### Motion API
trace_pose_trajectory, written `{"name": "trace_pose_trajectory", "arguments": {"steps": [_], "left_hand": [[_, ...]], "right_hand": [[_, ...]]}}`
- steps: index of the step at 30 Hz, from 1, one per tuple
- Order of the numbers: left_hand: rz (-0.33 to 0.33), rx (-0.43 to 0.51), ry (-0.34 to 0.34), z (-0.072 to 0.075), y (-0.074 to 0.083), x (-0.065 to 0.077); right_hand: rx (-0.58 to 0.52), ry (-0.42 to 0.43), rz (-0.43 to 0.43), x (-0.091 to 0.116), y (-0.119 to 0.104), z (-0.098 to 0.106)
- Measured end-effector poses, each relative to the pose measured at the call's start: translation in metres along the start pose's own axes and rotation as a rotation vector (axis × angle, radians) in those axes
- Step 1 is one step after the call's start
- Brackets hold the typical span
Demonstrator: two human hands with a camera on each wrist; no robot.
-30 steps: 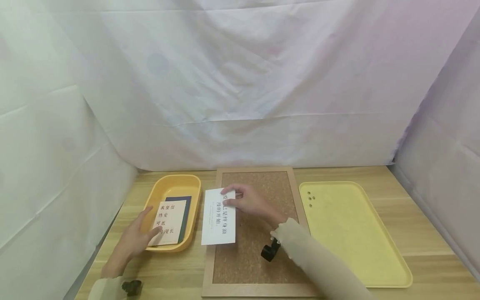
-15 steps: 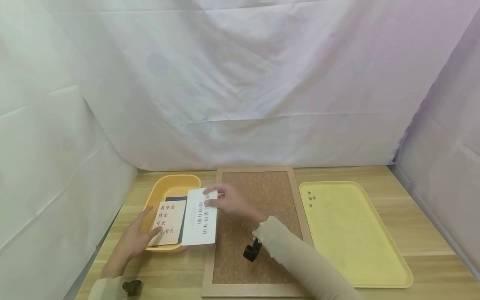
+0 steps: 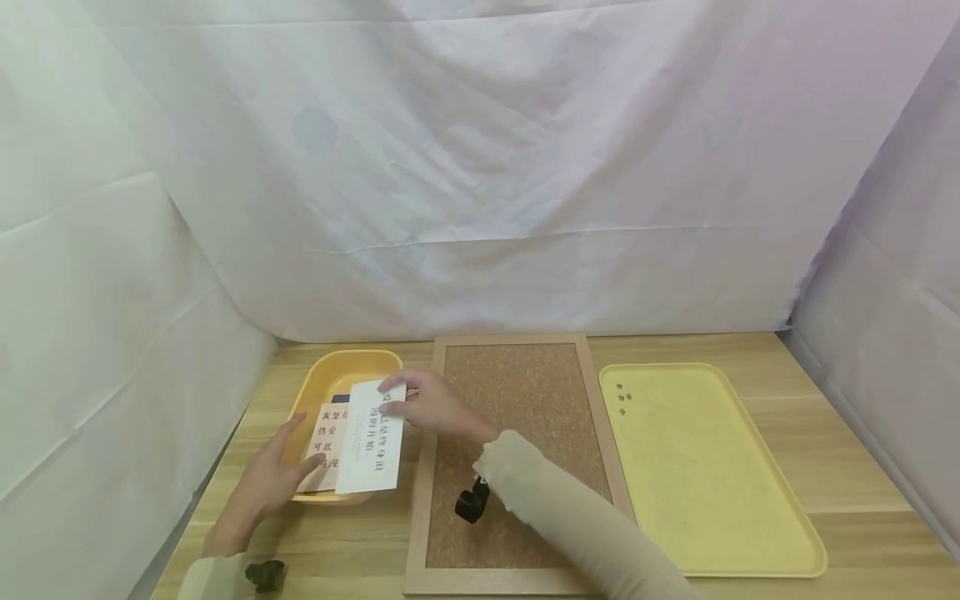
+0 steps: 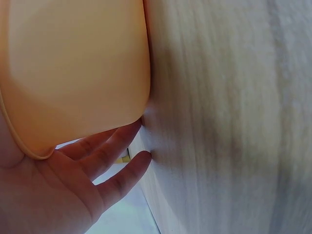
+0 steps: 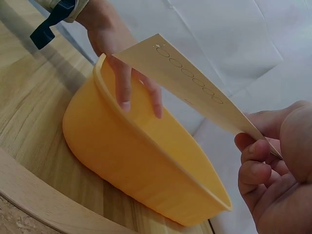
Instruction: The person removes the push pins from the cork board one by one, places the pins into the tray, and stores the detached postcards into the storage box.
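A white postcard with dark printed characters is pinched between the right hand's thumb and fingers. It hovers over the right side of a yellow plastic bin. In the right wrist view the postcard's underside shows a row of small printed circles. Across the bin's near-left rim sits the left hand, holding the wall, with some digits inside and others outside against the table. Within the bin lies a cream card with brown characters, partly covered by the postcard. A dark blue edge shows behind it.
A wood-framed cork board lies beneath the right forearm. To its right is a flat yellow tray, with several small dark round marks near its far-left corner. White cloth hangs behind and beside the wooden table.
From above the cork board's left edge, the right hand has carried the postcard leftward to above the bin, covering part of the cream card. The left hand has stayed in place.
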State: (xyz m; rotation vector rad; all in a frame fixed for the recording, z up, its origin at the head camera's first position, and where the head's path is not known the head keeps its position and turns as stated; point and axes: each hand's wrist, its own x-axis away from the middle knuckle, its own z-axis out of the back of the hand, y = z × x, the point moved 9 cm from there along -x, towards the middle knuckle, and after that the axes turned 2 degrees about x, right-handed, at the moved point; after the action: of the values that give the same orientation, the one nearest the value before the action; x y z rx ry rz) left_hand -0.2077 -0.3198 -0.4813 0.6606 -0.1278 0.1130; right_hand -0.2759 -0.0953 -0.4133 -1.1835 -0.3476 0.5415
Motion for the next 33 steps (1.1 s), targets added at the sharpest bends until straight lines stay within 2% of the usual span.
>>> {"name": "trace_pose_trajectory", "arguments": {"steps": [4,19,28,33], "left_hand": [[0.006,0.006,-0.003,0.000,0.000,0.000],[0.016,-0.003,-0.008,-0.001,0.001,-0.001],[0.003,-0.001,-0.003,0.000,0.002,0.000],[-0.009,0.003,0.000,0.000,0.002,-0.001]], "right_hand": [[0.035,0.013,-0.026,-0.003,0.004,-0.004],[0.101,0.021,-0.030,-0.016,0.006,-0.016],[0.175,0.028,-0.023,-0.018,0.009,-0.020],[0.180,0.020,-0.041,-0.019,0.010,-0.023]]}}
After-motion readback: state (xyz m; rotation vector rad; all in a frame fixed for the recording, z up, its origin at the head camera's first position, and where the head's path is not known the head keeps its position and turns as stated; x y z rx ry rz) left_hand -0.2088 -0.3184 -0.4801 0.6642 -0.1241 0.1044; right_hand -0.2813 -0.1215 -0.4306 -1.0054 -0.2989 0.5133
